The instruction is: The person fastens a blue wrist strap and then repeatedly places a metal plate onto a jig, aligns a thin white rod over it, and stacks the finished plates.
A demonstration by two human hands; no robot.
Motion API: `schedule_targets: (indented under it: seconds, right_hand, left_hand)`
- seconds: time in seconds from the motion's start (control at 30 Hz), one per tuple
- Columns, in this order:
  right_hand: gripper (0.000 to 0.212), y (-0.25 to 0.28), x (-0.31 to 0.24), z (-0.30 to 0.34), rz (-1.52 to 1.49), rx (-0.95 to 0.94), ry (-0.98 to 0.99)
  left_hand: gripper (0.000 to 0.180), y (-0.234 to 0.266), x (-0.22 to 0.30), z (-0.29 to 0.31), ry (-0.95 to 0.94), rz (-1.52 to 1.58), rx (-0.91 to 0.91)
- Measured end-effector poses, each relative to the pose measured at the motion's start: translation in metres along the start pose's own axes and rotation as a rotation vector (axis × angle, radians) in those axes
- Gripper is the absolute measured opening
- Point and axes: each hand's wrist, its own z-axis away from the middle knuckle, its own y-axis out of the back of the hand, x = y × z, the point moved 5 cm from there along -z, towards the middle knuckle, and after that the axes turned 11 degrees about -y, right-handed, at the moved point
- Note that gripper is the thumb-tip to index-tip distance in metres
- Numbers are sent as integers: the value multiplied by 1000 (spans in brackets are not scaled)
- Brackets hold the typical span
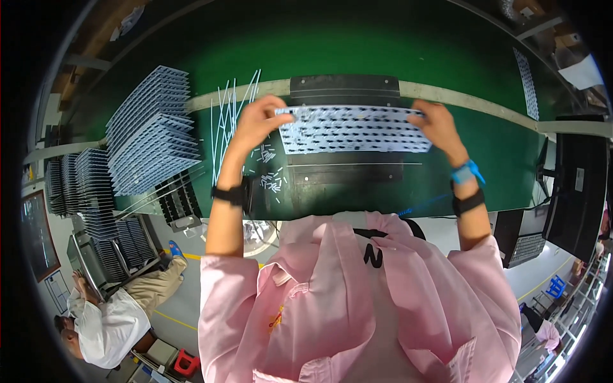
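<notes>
A white rectangular panel (354,131) with rows of dark slots is held between my two hands over the bench. My left hand (260,121) pinches its upper left corner, thumb on the face. At the upper right corner, my right hand (437,124) grips it the same way. Beneath the panel lies a black plate (345,89), showing above and below it. One thin white rod (357,164) crosses the plate's lower part. Small white pieces (271,182) lie scattered near my left forearm, and long thin white strips (233,105) lie loosely crossed beyond them.
Tall stacks of similar panels (153,127) stand on the left of the green bench (472,140). Another panel (525,83) lies at the far right, near a black monitor (578,179). A blue cord (428,204) lies near the front edge. A person in white (118,325) sits at lower left.
</notes>
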Motion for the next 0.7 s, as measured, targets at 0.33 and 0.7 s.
schedule_targets:
  seconds: [0.33, 0.7]
  right_hand:
    - [13, 60, 48, 53, -422, 312, -262]
    - [14, 2, -60, 64, -99, 414, 292]
  left_hand:
    - [22, -54, -10, 82, 161, -156, 118]
    - [24, -18, 3, 211, 599, -931, 552]
